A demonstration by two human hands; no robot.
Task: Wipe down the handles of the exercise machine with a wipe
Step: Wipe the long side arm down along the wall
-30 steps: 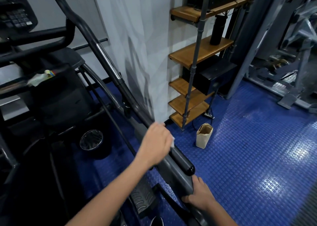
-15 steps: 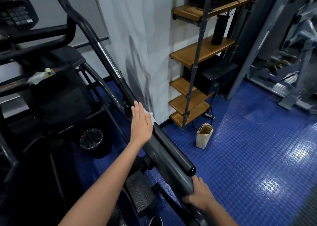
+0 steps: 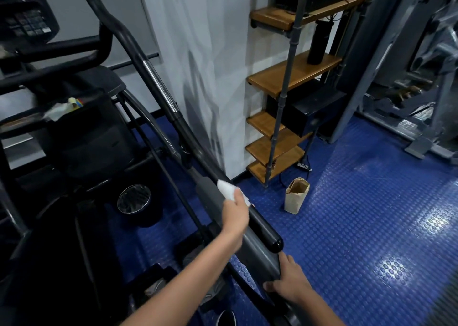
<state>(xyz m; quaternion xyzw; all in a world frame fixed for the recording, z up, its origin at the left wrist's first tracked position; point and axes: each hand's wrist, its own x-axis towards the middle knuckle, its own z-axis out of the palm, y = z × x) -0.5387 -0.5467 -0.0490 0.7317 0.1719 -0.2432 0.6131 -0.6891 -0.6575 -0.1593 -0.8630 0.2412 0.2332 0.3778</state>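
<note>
- Right now the wipe (image 3: 226, 192), a small white sheet, is lying against the long dark handle (image 3: 210, 177) of the exercise machine, near the low end of that bar and a little above its rounded black end cap (image 3: 273, 242).
- The left hand (image 3: 235, 213) is pressing the wipe to the bar, fingers curled over it and around the far side of the handle; a corner of the sheet is sticking out past the fingertips toward the upper stretch.
- The right hand (image 3: 291, 282) is gripping the grey frame member (image 3: 260, 259) just below the end cap, fingers wrapped round its edge, seemingly steadying the machine.
- The step in hand looks like the wiping stroke along this handle, midway rather than finished: the chrome section (image 3: 159, 85) and the bend above it are lying well up the bar from the wipe.
- A next move is calling for steady pressure while sliding along the bar, and for turning the wipe round the tube so its underside is covered too.
- Beyond the handle, a paper bag (image 3: 296, 195) is standing on the blue studded floor (image 3: 359, 214) beside the wooden shelves (image 3: 292, 78), and a lined bin (image 3: 135, 199) is sitting under the machine.
</note>
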